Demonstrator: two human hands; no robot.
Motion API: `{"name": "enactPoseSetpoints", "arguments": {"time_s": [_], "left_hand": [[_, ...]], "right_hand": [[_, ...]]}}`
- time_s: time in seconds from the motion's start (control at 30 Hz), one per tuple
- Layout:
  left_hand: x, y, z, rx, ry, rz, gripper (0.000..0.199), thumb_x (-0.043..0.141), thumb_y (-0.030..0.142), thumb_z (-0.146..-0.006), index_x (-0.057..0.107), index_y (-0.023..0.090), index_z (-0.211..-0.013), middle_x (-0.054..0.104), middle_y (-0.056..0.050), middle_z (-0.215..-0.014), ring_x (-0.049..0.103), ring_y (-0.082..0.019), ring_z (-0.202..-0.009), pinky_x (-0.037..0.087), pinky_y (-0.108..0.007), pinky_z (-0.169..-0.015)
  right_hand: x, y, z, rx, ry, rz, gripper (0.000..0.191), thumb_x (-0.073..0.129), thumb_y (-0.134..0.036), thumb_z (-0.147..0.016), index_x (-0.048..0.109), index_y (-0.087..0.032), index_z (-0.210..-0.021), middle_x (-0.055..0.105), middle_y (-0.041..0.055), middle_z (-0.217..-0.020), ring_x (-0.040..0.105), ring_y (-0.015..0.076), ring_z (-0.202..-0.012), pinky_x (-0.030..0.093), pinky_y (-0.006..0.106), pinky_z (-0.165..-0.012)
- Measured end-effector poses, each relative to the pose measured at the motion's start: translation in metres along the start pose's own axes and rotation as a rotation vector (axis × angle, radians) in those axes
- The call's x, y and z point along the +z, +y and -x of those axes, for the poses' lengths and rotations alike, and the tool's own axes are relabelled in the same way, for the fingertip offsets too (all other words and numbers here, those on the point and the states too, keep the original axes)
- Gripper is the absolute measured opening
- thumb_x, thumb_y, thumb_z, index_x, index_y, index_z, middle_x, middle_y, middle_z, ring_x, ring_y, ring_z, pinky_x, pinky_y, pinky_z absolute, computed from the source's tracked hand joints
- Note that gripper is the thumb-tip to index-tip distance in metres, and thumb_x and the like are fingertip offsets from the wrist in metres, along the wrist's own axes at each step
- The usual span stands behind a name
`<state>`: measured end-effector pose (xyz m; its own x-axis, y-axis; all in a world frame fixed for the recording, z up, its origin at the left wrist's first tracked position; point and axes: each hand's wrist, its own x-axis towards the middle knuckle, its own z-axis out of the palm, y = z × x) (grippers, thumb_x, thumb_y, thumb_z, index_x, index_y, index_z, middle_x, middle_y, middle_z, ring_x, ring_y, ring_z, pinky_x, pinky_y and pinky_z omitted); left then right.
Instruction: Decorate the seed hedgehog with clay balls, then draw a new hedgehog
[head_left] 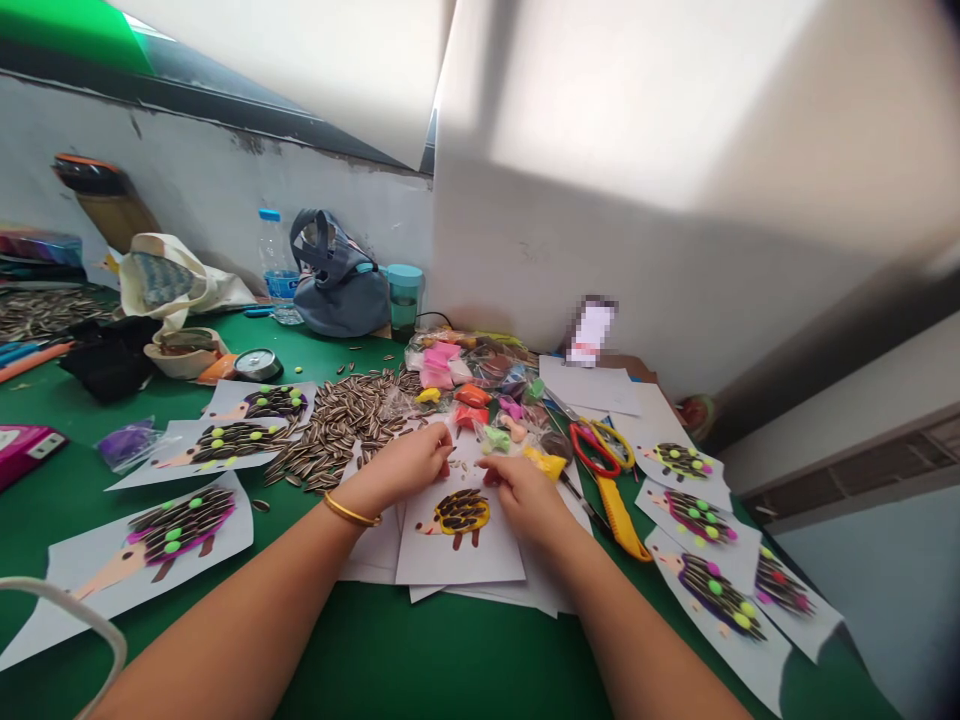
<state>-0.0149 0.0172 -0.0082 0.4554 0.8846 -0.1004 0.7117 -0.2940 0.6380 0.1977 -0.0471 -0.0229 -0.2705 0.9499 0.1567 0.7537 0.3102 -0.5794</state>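
My left hand [421,458], a gold bangle at its wrist, is closed above the upper left of a white sheet [420,566]; whatever its fingertips pinch is too small to make out. On the sheet lies a hedgehog figure [463,512] with a yellow body, dark seeds as spines, a pale snout and brown legs. At the sheet's upper right is my right hand [517,485], its fingers bent and pressed together; I cannot make out what they hold. Small pale bits [461,465] lie between the hands. A pile of striped seeds [337,420] borders the left hand.
Clay packets [472,395] lie behind the hands. To the right are red-handled scissors [592,450], a yellow cutter [622,520] and finished hedgehog sheets [709,590]. More hedgehog sheets [165,545] lie left. A bottle [279,270], blue bag [341,285] and cup [404,300] stand by the wall.
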Motion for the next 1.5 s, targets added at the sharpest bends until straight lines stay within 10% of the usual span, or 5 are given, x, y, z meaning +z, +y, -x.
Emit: {"name": "enactPoseSetpoints", "arguments": {"time_s": [0.5,0.97,1.5], "left_hand": [[0.01,0.016,0.003,0.15,-0.022,0.055,0.014,0.044,0.03,-0.088,0.056,0.022,-0.088,0.07,-0.001,-0.088,0.063,-0.018,-0.079,0.044,-0.027,-0.068],[0.017,0.025,0.009,0.167,-0.105,0.499,0.019,0.056,0.025,-0.083,0.052,0.021,-0.101,0.071,-0.002,-0.088,0.068,-0.018,-0.085,0.053,-0.027,-0.071],[0.004,0.008,0.007,0.116,-0.027,-0.19,0.013,0.058,0.022,-0.074,0.07,0.024,-0.079,0.071,-0.001,-0.08,0.062,-0.018,-0.073,0.04,-0.026,-0.062]], "right_hand": [[0.005,0.003,-0.007,0.007,0.001,-0.06,0.063,0.041,0.0,-0.071,0.054,-0.02,-0.129,0.067,0.0055,-0.111,0.057,0.0184,-0.104,0.041,0.033,-0.096],[-0.012,-0.013,0.003,-0.027,0.177,-0.145,0.015,0.055,-0.023,-0.086,0.07,-0.023,-0.09,0.071,0.0036,-0.091,0.061,0.0186,-0.089,0.045,0.031,-0.083],[-0.026,-0.011,0.009,0.156,-0.098,0.062,0.011,0.055,-0.019,-0.076,0.066,-0.021,-0.075,0.067,0.0014,-0.081,0.056,0.0145,-0.073,0.037,0.023,-0.061]]}}
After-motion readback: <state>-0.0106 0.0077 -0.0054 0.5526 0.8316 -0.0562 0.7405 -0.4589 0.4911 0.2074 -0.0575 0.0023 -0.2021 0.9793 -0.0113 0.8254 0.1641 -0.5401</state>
